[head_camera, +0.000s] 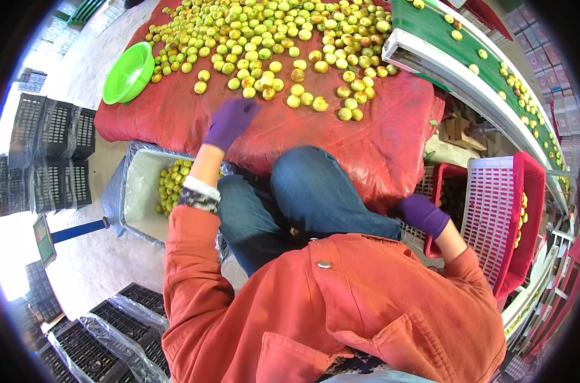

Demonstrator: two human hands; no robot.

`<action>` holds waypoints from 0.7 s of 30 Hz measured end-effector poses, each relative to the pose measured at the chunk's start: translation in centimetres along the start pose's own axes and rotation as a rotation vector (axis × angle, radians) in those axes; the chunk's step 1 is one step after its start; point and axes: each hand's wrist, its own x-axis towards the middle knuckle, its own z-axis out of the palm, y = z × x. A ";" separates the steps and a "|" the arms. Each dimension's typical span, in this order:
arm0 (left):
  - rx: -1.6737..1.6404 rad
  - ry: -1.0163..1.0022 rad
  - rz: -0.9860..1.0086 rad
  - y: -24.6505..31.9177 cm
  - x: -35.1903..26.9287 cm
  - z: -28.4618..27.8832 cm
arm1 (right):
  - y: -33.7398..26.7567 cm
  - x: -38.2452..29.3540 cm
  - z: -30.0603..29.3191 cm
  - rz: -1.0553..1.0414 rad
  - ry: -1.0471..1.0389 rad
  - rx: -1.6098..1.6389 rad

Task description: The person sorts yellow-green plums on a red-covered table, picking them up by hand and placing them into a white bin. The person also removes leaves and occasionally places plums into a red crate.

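My left hand [233, 123], in a purple glove, hovers over or rests on the red padded cover [184, 112], just short of the nearest fruit. Its fingers point forward and look bent; whether anything is inside them is hidden. Yellow-green jujubes [251, 36], some with brown patches, lie heaped across the far part of the cover, with loose ones closer to me. Low on the right, my right hand [421, 214], also gloved in purple, is beside my knee near a red-lined crate [431, 239]. Its fingertips are in shadow, so their grip is unclear.
A bright green basket [129, 72] leans at the cover's left edge. Below it stands a plastic-lined bin [144, 201] with jujubes. At right, a green conveyor belt [438, 28] carries fruit past a white-and-red crate [491, 210]. Black crates [55, 124] are stacked on the left.
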 end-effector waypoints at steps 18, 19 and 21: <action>-0.109 0.535 0.265 -12.5 3.8 1.9 | -10.8 37.0 -9.6 -0.307 0.939 0.714; -0.194 0.602 0.179 -14.0 2.0 2.0 | -13.2 36.6 -11.2 -0.320 0.722 0.790; -0.365 0.714 0.033 -16.0 1.0 1.8 | -13.8 38.0 -12.1 -0.539 0.834 0.745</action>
